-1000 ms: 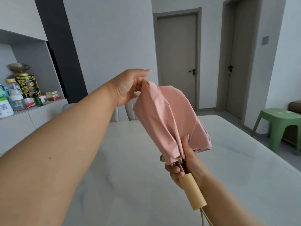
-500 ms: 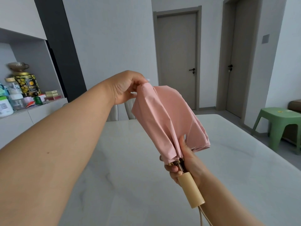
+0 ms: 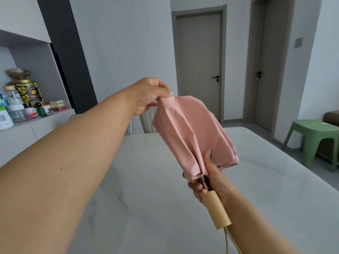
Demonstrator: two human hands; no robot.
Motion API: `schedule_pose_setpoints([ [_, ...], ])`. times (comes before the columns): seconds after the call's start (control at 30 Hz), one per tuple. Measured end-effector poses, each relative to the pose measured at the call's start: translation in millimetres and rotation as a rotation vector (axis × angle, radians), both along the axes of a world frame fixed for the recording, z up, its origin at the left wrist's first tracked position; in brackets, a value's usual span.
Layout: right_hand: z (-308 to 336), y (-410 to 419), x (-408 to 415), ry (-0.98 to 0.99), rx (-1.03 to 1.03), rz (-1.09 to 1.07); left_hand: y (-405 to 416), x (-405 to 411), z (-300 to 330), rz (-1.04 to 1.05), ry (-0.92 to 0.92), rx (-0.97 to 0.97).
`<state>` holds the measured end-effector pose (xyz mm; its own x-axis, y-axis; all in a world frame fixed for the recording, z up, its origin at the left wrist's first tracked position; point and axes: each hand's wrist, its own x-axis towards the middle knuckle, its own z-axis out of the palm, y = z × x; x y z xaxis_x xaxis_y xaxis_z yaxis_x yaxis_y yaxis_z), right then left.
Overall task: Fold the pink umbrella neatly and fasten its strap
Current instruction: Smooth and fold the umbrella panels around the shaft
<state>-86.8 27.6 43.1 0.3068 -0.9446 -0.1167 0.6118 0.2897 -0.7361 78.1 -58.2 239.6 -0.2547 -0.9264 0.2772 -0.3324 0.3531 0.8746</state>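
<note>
Pink umbrella (image 3: 194,132) held up over table (image 3: 146,180), not touching it. L hand (image 3: 148,97) pinches top fabric edge, R hand (image 3: 211,182) grips shaft above wooden handle (image 3: 216,210); green stool (image 3: 313,136) well apart on right

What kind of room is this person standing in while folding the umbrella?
Probably a home dining area: a white marble-look table with padded chairs at its far side, a sideboard holding bottles and a tin, and two closed interior doors.
</note>
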Motion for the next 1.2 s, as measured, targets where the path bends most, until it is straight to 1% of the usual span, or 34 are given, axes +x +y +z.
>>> schedule_pose_setpoints([
  [0.17,1,-1,-2,-0.001,-0.010,0.000,9,-1,2,-0.087,0.250,0.103],
  [0.23,2,-2,-3,0.000,-0.016,-0.003,9,-2,1,-0.056,0.420,0.109],
  [0.27,2,-2,-3,-0.005,-0.012,-0.008,9,-2,0,-0.010,0.466,0.068],
  [0.3,2,-3,-3,-0.009,-0.002,-0.018,11,-3,-2,0.053,0.449,-0.015],
  [0.37,2,-4,-4,0.005,0.011,-0.061,17,-6,-16,0.150,0.298,-0.183],
  [0.43,4,-4,-5,0.028,0.011,-0.103,28,-11,-42,0.192,0.165,-0.271],
  [0.53,6,-3,-6,0.059,-0.006,-0.165,52,-23,-87,0.232,-0.012,-0.301],
  [0.63,6,-3,-5,0.111,-0.043,-0.209,70,-36,-117,0.284,-0.169,-0.342],
  [0.73,1,-5,-3,0.183,-0.081,-0.259,76,-48,-125,0.374,-0.247,-0.392],
  [0.83,-1,-6,-3,0.196,-0.083,-0.282,74,-53,-121,0.466,-0.371,-0.418],
  [0.87,-1,-5,-4,0.187,-0.075,-0.285,72,-52,-120,0.455,-0.374,-0.401],
  [0.9,-1,-5,-5,0.171,-0.065,-0.283,70,-48,-117,0.420,-0.337,-0.358],
  [0.93,-2,-6,-6,0.142,-0.053,-0.278,69,-43,-114,0.370,-0.261,-0.289],
  [1.0,-4,-8,-8,0.080,-0.019,-0.292,66,-31,-108,0.265,-0.014,-0.143],
  [1.03,-4,-9,-9,0.067,-0.004,-0.304,65,-27,-106,0.244,0.083,-0.100],
  [1.07,-5,-10,-10,0.072,0.002,-0.305,65,-24,-106,0.248,0.124,-0.076],
  [1.13,-5,-9,-9,0.095,-0.014,-0.278,71,-25,-109,0.246,0.123,-0.047],
  [1.2,-3,-8,-8,0.108,-0.032,-0.278,81,-28,-115,0.251,0.060,-0.032],
])
